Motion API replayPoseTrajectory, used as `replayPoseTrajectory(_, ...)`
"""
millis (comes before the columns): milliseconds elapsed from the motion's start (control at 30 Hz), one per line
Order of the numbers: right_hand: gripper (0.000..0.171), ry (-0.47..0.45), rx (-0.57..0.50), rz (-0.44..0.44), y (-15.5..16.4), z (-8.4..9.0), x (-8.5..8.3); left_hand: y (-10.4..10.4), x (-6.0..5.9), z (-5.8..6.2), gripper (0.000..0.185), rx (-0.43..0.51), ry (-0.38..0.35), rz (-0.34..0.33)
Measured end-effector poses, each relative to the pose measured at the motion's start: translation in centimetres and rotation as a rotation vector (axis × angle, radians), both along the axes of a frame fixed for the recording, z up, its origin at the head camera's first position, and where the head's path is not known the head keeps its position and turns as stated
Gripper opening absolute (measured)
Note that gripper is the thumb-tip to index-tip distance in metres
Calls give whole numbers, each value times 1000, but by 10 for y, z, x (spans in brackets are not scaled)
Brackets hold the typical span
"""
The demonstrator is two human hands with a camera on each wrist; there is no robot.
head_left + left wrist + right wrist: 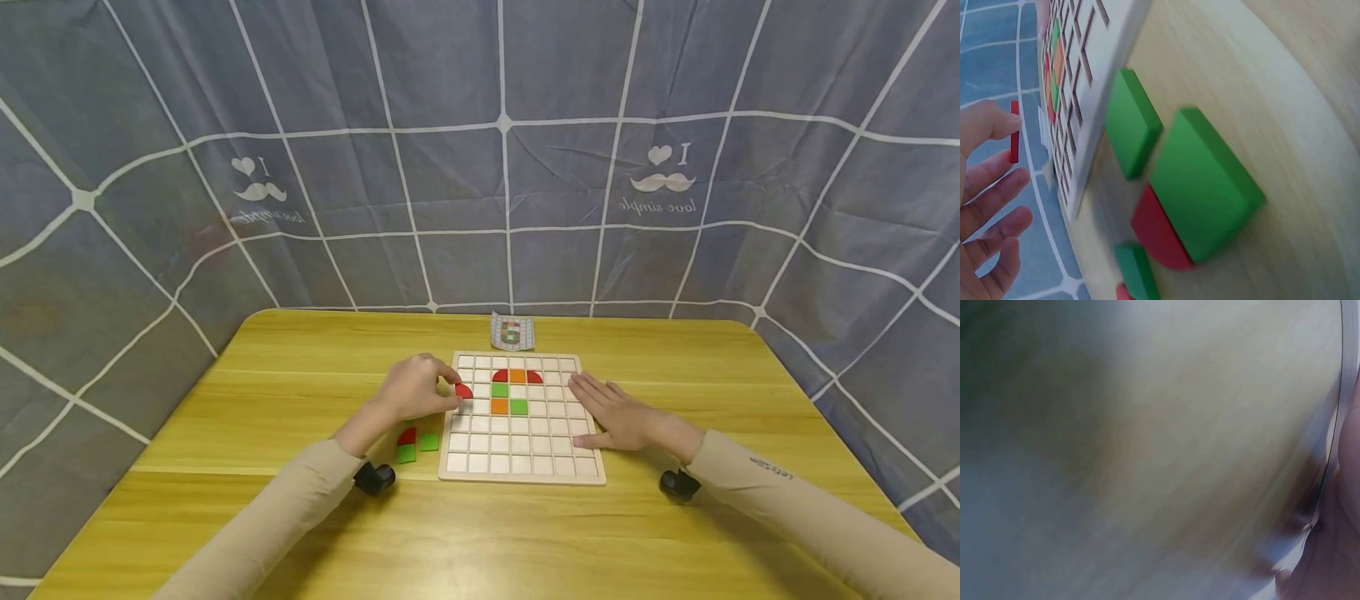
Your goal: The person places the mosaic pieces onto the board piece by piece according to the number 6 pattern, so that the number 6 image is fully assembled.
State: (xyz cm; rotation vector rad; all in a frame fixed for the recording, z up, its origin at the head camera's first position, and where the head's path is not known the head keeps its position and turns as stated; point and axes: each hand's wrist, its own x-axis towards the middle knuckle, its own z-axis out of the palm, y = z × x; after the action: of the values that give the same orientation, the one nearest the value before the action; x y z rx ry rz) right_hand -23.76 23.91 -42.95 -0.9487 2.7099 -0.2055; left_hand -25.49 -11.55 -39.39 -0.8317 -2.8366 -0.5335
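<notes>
My left hand pinches a red quarter-round tile between thumb and index finger, over the left edge of the wooden grid board. In the left wrist view the red tile is seen edge-on, with the other fingers loosely bent. The right hand rests with straight fingers on the board's right edge. Set in the grid are two red quarter-round tiles with an orange tile between them. Below these lie a green tile, another orange tile and another green tile.
Left of the board lie loose green tiles and red pieces on the wooden table. A small card with a printed coloured pattern lies behind the board. A grey curtain with white lines surrounds the table's back and sides.
</notes>
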Motion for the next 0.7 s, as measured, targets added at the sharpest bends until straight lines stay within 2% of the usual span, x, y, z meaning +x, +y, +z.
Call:
replayPoseTrajectory(267, 92, 19, -9, 20, 1, 3, 1, 20, 2, 6, 21, -13, -6, -40)
replayPoseTrajectory(700, 91, 32, -38, 35, 1, 4, 2, 49, 0, 6, 20, -34, 11, -110)
